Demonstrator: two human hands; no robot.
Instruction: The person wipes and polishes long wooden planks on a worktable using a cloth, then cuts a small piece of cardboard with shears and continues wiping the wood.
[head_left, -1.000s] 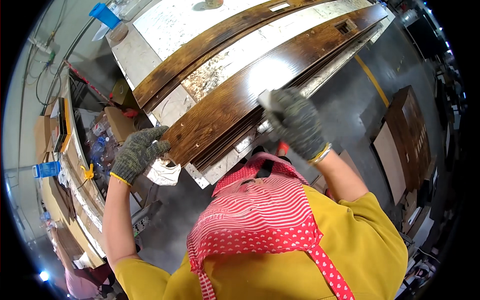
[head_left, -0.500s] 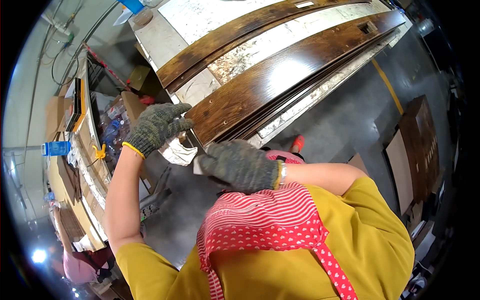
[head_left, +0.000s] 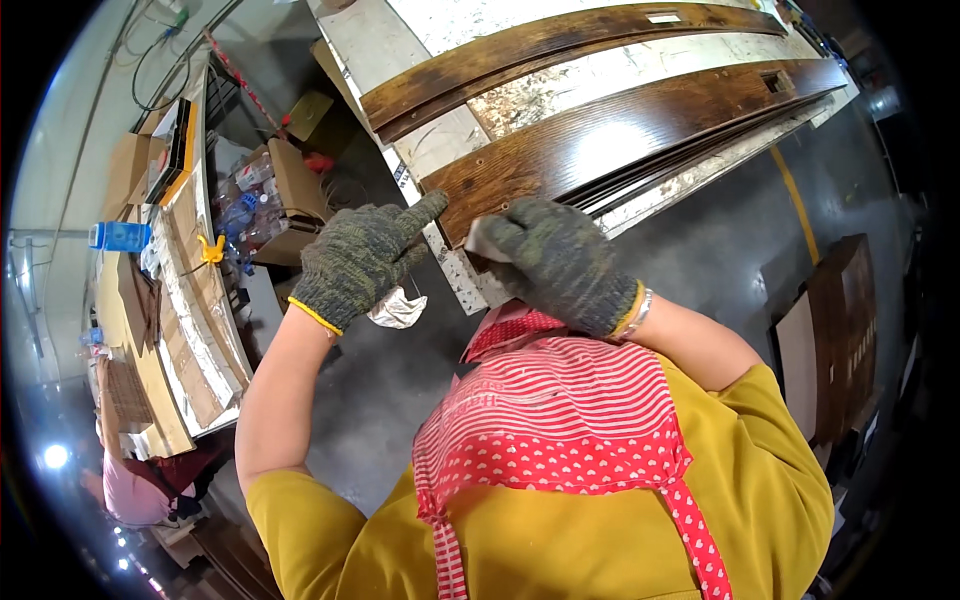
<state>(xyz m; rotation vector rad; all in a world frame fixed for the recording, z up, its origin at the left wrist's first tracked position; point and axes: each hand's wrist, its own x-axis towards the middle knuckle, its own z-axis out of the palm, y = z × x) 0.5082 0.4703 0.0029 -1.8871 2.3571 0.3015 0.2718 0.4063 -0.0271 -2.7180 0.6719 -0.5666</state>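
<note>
A dark brown varnished wooden board (head_left: pixel 620 130) lies along the table's near side, with more boards stacked beneath it. My right hand (head_left: pixel 565 260), in a grey-green knit glove, presses a small pale piece (head_left: pixel 485 240) against the board's near end; its exact kind is unclear. My left hand (head_left: pixel 365 255), gloved the same way, is just left of that end. Its forefinger reaches to the board's corner while the other fingers curl. From under this hand hangs a crumpled white rag (head_left: pixel 398 308), which its curled fingers seem to grip, though the grip itself is hidden.
A second brown board (head_left: pixel 560 40) lies farther back on the white, stained table (head_left: pixel 455 275). On the left, a cardboard box (head_left: pixel 295 190) holds plastic bottles beside a cluttered bench (head_left: pixel 205 330). Another person (head_left: pixel 140 490) is at the lower left. Large brown panels (head_left: pixel 845 340) lean at the right.
The view has shifted. My right hand has moved up and right onto the board's near end with the pale piece. My left hand has come along the board's end, the rag moving with it.
</note>
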